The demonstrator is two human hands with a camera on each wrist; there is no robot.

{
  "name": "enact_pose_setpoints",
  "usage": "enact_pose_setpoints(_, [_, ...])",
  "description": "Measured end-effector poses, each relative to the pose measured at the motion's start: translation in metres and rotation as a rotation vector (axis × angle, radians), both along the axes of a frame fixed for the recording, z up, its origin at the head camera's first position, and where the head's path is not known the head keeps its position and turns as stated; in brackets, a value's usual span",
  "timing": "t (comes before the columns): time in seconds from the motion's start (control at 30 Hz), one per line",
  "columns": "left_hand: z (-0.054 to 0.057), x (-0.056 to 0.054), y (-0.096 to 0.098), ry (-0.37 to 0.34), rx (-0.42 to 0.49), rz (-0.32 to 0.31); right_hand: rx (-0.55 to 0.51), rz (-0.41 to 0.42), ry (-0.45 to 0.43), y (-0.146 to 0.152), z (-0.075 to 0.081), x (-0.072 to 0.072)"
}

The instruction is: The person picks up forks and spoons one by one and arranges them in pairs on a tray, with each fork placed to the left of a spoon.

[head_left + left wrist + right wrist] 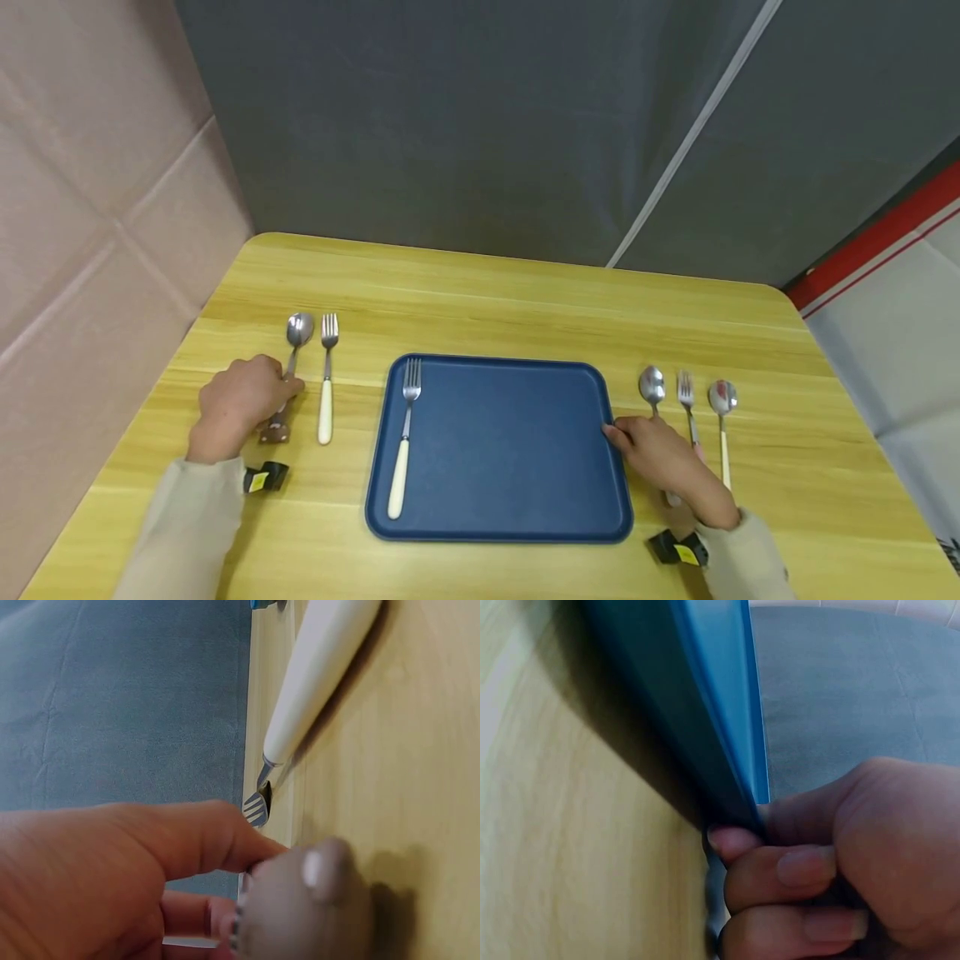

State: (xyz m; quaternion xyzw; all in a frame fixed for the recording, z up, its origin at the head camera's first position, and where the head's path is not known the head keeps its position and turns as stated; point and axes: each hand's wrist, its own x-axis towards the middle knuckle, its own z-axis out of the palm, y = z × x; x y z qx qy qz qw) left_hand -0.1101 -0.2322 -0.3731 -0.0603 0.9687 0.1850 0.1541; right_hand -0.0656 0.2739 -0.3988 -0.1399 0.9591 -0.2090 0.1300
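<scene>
On the left, my left hand (pixel 243 404) grips a spoon (pixel 299 330) by its brown handle, whose bear-shaped end (pixel 304 907) shows large in the left wrist view. Just right of it lies a fork (pixel 326 408) with a cream handle. My right hand (pixel 663 454) pinches the right rim of a dark blue tray (pixel 517 450) between thumb and fingers. In the right wrist view, the tray's edge (pixel 705 712) tilts above the tabletop. Another cream-handled fork (pixel 399 479) lies along the tray's left side, tines pointing away.
Beyond the tray's right side lie a spoon (pixel 652 383) partly hidden under my right hand, a small fork (pixel 686 392) with a pinkish handle, and a white-handled spoon (pixel 723 400). A grey curtain-like panel (pixel 480 125) stands behind the wooden table (pixel 465 292); a padded wall (pixel 90 208) borders the left.
</scene>
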Motion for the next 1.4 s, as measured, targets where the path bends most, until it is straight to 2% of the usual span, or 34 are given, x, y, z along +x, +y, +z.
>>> enact_pose_setpoints(0.2, [0.0,-0.001,0.002,0.026,0.013,0.024,0.004,-0.006,0.004,-0.001,0.002,0.0])
enact_pose_setpoints(0.57, [0.004,-0.002,0.006,0.107,0.048,0.027,0.0,-0.003,0.012,-0.002,0.004,-0.001])
enact_pose_setpoints(1.1, [0.018,0.005,0.028,0.173,0.079,-0.05,0.0,-0.011,0.007,-0.004,0.002,-0.002])
enact_pose_setpoints(1.4, [0.024,0.01,0.048,0.224,0.123,-0.088,0.005,-0.022,0.001,-0.004,0.003,-0.001])
